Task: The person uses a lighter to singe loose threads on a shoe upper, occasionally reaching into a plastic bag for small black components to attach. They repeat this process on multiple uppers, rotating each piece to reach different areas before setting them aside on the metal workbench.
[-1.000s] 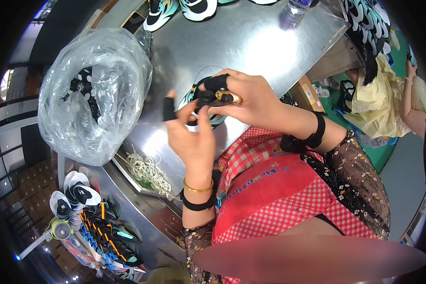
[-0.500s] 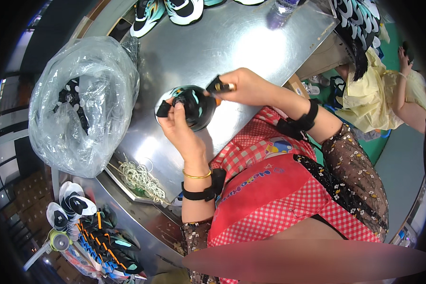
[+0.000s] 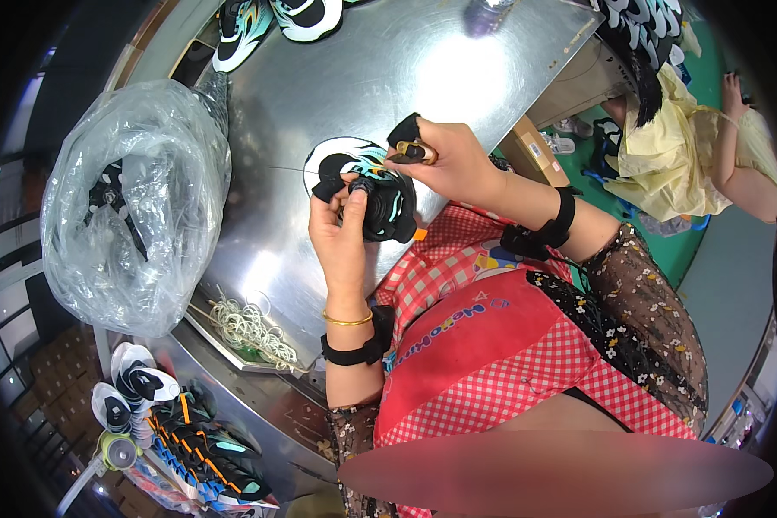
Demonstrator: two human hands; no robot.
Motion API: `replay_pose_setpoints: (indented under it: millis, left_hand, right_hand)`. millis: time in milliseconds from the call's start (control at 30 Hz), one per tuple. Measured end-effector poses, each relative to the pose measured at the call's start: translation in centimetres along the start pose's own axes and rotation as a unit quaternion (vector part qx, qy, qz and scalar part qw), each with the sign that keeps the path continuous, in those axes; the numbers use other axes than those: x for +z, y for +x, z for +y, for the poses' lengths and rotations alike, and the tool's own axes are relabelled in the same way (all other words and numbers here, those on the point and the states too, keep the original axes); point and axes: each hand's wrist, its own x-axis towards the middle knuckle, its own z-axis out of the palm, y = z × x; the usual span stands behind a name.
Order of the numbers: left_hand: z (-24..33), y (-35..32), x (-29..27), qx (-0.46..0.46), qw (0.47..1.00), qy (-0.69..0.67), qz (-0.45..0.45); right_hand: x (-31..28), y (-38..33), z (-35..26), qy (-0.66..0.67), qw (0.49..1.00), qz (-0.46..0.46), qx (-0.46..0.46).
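Observation:
In front of me on the metal table lies a black sneaker (image 3: 380,203) with white and teal parts and an orange tab at one end. My left hand (image 3: 337,229) is closed on it, thumb and fingers pinching its black upper near the opening. Just beyond the shoe's right side, my right hand (image 3: 457,160) is closed around a small brass-coloured tool (image 3: 416,153), whose exact kind I cannot make out. Black covers wrap a fingertip on each hand. A thin dark line, perhaps a thread, runs left from the shoe.
A clear plastic bag (image 3: 138,285) with black-and-white pieces inside stands left. Below it is a tray of tangled pale cord (image 3: 250,332). More sneakers (image 3: 306,17) line the far edge, near a bottle (image 3: 489,15). Shoes (image 3: 203,449) stack lower left. Another person's arm (image 3: 742,173) shows at right.
The sneaker has turned, showing more of its white and teal side, and sits slightly to the right. My left hand moved with it; my right hand shifted slightly, still gripping the tool.

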Motion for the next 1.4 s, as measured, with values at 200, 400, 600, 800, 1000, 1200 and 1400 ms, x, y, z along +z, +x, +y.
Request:
replay_pose_setpoints:
  millis: [200, 400, 600, 800, 1000, 1200, 1400]
  left_hand:
    - [-0.7, 0.0, -0.4, 0.012, 0.999, 0.044, -0.014]
    - [-0.3, 0.0, -0.8, 0.018, 0.995, 0.093, -0.021]
    - [2.3, -0.7, -0.1, 0.004, 0.997, -0.073, 0.019]
    - [3.1, -0.8, 0.3, -0.018, 0.992, -0.124, 0.031]
    - [3.0, -0.7, 0.2, -0.014, 0.991, -0.129, 0.018]
    - [3.0, -0.8, 0.3, -0.006, 0.992, -0.127, 0.017]
    - [2.9, -0.8, 0.5, 0.002, 0.995, -0.100, 0.011]
  right_hand:
    - [0.8, 0.8, -1.6, 0.128, 0.991, 0.037, 0.031]
    - [-1.7, 1.7, -5.4, 0.337, 0.939, 0.072, 0.001]
    - [-1.3, 0.4, -3.6, -0.060, 0.995, -0.002, -0.085]
    - [-0.2, 0.5, -4.5, -0.044, 0.996, -0.070, -0.031]
    - [0.0, 0.8, -4.7, 0.008, 0.995, -0.088, 0.036]
    - [-0.2, 0.7, -5.2, -0.040, 0.995, -0.086, 0.041]
    - [0.0, 0.4, -4.9, -0.003, 0.994, -0.089, 0.055]
